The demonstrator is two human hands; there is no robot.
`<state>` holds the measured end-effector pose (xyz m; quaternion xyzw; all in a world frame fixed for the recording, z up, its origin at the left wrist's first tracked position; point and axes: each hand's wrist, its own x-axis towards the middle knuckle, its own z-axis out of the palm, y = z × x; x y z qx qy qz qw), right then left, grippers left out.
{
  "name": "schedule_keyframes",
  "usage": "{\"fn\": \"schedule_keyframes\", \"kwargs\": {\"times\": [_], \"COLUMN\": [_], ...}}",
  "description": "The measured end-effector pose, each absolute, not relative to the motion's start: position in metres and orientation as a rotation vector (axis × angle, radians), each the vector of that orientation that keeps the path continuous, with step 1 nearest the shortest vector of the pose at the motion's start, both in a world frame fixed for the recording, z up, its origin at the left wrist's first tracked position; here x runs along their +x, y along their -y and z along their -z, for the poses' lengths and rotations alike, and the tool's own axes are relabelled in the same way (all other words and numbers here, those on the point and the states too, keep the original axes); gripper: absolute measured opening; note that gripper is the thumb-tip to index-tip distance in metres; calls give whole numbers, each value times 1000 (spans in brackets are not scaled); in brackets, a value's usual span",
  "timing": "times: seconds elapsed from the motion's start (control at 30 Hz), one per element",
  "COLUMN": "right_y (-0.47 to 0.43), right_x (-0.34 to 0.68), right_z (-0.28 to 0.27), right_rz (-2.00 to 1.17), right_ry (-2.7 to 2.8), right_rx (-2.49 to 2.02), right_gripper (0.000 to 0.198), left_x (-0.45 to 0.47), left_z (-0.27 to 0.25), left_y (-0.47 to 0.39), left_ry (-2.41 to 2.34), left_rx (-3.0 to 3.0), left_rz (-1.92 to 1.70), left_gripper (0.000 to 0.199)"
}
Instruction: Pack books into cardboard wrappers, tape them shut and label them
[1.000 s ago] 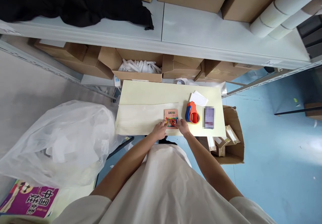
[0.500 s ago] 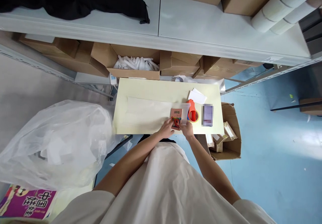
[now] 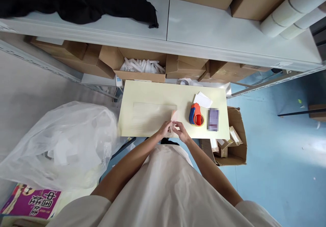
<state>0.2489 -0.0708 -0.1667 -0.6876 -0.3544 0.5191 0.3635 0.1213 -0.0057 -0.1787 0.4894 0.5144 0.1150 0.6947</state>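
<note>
Pink booklet [image 3: 174, 115], tilted over translucent wrap [image 3: 150, 115], our left hand [image 3: 165, 129] against it, hold unclear, our right hand [image 3: 181, 132] alongside, half spread, apparently empty.

Big white Chinese letters, 中国娃娃, stand tilted on the purple cover [image 3: 33, 201] at the near left. They are the only words big enough to read. A smaller line of print runs beside them, but it is too tiny to make out. On the far shelf's front edge, a pale label [image 3: 281, 64] at the right has dark marks, too blurry to read.
</note>
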Motion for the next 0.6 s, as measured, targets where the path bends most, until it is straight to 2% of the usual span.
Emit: {"fn": "schedule_keyframes", "kwargs": {"times": [0.17, 0.37, 0.5, 0.6], "right_y": [59, 49, 48, 49], "right_x": [242, 234, 232, 232], "right_z": [185, 201, 208, 213], "right_rz": [-1425, -1544, -1545, -1508], "right_ry": [883, 748, 729, 745], "right_rx": [-1661, -1501, -1521, -1580], "right_gripper": [45, 52, 49, 44], "left_x": [103, 85, 81, 88], "left_z": [187, 196, 189, 186], "left_y": [-11, -20, -9, 0], "left_ry": [-1184, -1459, -1582, -1430], "left_rx": [1085, 1170, 1352, 1620], "left_rz": [-298, -261, -300, -218], "left_gripper": [52, 38, 53, 54]}}
